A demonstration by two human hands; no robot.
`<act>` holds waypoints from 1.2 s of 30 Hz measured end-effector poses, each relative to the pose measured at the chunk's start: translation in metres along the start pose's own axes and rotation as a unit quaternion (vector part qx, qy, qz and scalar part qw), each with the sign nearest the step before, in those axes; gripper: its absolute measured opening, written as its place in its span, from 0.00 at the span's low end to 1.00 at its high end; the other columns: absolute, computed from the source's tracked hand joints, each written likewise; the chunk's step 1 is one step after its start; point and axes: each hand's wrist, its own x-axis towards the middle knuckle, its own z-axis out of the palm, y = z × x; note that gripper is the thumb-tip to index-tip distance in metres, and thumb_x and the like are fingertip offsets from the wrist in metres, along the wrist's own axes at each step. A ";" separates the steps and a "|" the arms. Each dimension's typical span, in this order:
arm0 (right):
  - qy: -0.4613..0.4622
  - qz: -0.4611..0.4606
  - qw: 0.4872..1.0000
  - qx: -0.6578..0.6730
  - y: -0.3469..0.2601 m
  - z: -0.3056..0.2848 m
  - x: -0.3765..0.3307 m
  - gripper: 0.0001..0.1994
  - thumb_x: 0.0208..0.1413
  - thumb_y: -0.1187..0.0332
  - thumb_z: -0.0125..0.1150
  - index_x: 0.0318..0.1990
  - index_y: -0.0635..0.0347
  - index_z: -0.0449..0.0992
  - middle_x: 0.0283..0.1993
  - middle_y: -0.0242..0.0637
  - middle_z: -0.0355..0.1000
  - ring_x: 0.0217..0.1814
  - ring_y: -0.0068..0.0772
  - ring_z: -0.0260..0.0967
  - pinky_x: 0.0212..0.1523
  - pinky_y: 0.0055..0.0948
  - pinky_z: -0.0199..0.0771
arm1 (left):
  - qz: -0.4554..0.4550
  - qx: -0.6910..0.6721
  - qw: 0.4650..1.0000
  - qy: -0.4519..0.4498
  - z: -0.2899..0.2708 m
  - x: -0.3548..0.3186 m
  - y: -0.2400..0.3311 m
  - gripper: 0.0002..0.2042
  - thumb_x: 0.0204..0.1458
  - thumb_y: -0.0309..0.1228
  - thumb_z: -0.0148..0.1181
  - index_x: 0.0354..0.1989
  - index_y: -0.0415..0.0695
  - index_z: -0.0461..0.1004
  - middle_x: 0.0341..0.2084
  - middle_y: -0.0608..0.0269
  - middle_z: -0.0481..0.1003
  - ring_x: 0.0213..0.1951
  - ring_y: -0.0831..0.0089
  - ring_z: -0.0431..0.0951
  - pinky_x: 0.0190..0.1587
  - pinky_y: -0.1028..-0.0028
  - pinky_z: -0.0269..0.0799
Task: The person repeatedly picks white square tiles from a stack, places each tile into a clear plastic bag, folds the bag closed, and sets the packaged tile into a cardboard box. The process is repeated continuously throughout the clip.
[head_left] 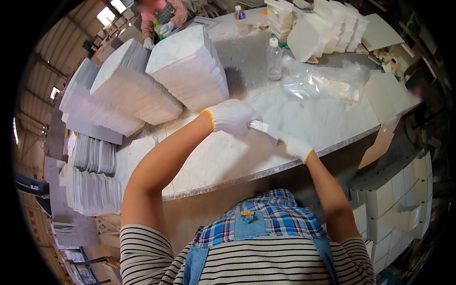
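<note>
- The left hand (231,117), in a white knit glove, was clenched around one end of a small white strip (264,128), and the gloved right hand (297,146) pinched the other end; the piece was held between them just above the marble-topped table (223,161).
- The strip looked stiff, thin and light, probably stone or ceramic trim, so likely brittle; holding it at both ends seemed sensible.
- Leaning stacks of white marble tiles (187,66) stood near the left hand, heavy and apt to slide.
- A clear plastic bottle (274,59) and a crumpled plastic bag (323,80) lay beyond.
- The bare tabletop beneath the hands gave working room; its metal edge ran just beside the right wrist.
- Another person's gloved hands (164,29) worked at the far end.
</note>
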 end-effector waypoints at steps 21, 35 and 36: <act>0.181 0.173 0.968 -0.011 -0.014 0.041 -0.001 0.27 0.48 0.42 0.66 0.52 0.48 0.81 0.47 0.44 0.79 0.49 0.49 0.76 0.49 0.40 0.76 | 0.021 -0.638 0.612 0.466 0.151 0.004 -0.088 0.38 0.52 0.58 0.66 0.60 0.38 0.67 0.43 0.65 0.75 0.47 0.74 0.74 0.52 0.72 0.69; 0.427 0.108 0.897 -0.033 -0.072 0.060 -0.059 0.12 0.57 0.66 0.65 0.47 0.60 0.81 0.40 0.43 0.81 0.35 0.32 0.77 0.38 0.29 0.76 | -0.166 -0.566 0.300 0.750 0.140 0.069 -0.057 0.30 0.67 0.56 0.40 0.22 0.44 0.71 0.21 0.72 0.69 0.26 0.79 0.66 0.30 0.75 0.63; 0.435 0.062 0.896 -0.066 -0.076 0.065 -0.063 0.12 0.58 0.67 0.65 0.47 0.59 0.81 0.40 0.42 0.81 0.34 0.30 0.77 0.37 0.28 0.76 | -0.168 -0.558 0.299 0.756 0.136 0.070 -0.055 0.30 0.68 0.56 0.39 0.22 0.44 0.71 0.21 0.72 0.69 0.26 0.79 0.66 0.30 0.75 0.63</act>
